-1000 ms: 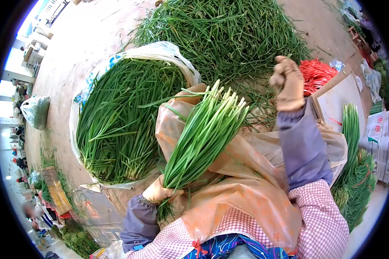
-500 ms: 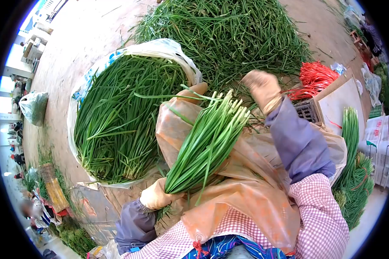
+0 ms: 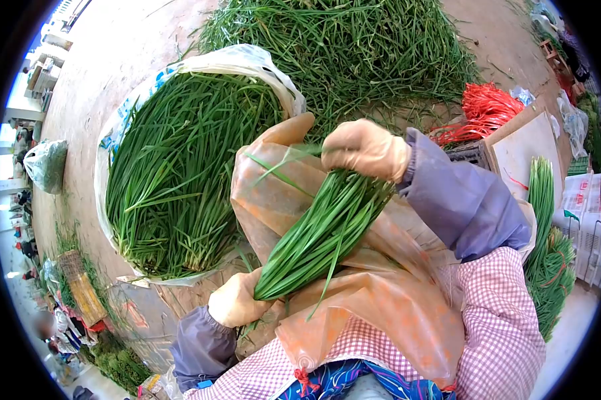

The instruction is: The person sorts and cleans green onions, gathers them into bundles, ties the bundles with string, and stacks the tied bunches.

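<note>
My left hand (image 3: pixel 237 299), in a tan glove, is wrapped round the leafy lower end of a bunch of green stalks (image 3: pixel 324 230). The bunch slants up to the right above an orange-tinted plastic apron (image 3: pixel 374 297) on my lap. At the bunch's upper end is my right hand (image 3: pixel 364 148), gloved too, with fingers curled down over the pale stalk ends and hiding them. A loose green blade runs out to the left beside its fingers, blurred. Whether the right fingers grip anything cannot be made out. To the left, a white plastic bag (image 3: pixel 102 193) holds many more green stalks.
A large heap of greens (image 3: pixel 340 53) lies on the floor ahead. Red ties (image 3: pixel 487 110) sit at the right, by a cardboard box (image 3: pixel 527 147) and a dark crate (image 3: pixel 470 153). Bundled greens (image 3: pixel 550 280) are stacked at far right. A filled bag (image 3: pixel 46 167) stands far left.
My right hand has come down and left from beside the red ties onto the bunch's upper end. My left hand still holds the lower end, slightly farther left.
</note>
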Tool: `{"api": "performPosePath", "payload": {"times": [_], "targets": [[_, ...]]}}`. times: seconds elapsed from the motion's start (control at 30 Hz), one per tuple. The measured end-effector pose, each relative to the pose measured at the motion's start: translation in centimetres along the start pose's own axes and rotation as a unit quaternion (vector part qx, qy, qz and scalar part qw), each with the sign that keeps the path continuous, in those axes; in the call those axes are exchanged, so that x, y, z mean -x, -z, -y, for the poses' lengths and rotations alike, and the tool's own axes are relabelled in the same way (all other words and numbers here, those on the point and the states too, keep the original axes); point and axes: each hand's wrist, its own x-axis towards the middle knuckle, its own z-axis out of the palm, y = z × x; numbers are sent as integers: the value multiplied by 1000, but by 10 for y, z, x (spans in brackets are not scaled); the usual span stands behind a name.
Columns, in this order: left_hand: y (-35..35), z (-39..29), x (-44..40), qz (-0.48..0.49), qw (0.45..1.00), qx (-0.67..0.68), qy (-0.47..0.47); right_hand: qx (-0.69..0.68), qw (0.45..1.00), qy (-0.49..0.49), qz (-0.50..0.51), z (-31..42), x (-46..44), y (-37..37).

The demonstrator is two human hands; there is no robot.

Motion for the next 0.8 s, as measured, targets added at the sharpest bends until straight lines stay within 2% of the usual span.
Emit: {"api": "performPosePath", "payload": {"times": [0.03,0.1,0.17,0.23,0.27,0.3,0.37,0.4,0.43,0.47,0.5,0.53,0.57,0.63,0.67,0.73,0.77,0.8], "targets": [[0,0,0,0,1000,6,-2,-222,973,19,-57,-12,3,-4],[1,-3,-2,1,1000,3,-6,-388,892,-82,-217,-5,20,11],[1,-6,-2,-2,1000,-15,-7,-427,830,-69,-352,-26,30,32],[1,-9,-1,-9,1000,-22,-11,-381,834,-31,-397,-76,50,63],[1,-11,0,-14,999,-26,-13,-178,899,-149,-372,-95,61,81],[1,-10,-1,-16,999,-30,-15,2,909,-225,-352,-110,66,80],[-2,-6,-2,-16,999,-35,-15,123,942,-112,-292,-87,75,60],[-2,-10,-2,-15,999,-35,-14,126,960,-101,-230,-46,75,54],[-1,-18,-2,-14,999,-36,-13,78,976,-21,-201,-35,69,47],[0,-23,-2,-13,999,-38,-12,219,959,68,-165,-14,62,42],[0,-25,-2,-12,999,-43,-14,231,964,94,-91,0,56,34],[1,-27,-1,-11,999,-50,-17,183,981,52,-28,14,51,23],[2,-28,-2,-10,998,-57,-21,198,967,158,-10,0,41,12],[2,-23,-3,7,1000,-27,-3,221,953,195,-64,-15,30,-10],[2,-23,-4,19,1000,0,16,190,946,222,-141,-15,32,-17],[2,-22,-5,36,995,92,28,-34,973,102,-202,-11,39,-25],[1,-13,-8,49,993,103,13,-145,962,38,-229,-9,43,-26],[-1,-1,-14,62,992,114,-3,-205,942,27,-263,-9,44,-23]]}}
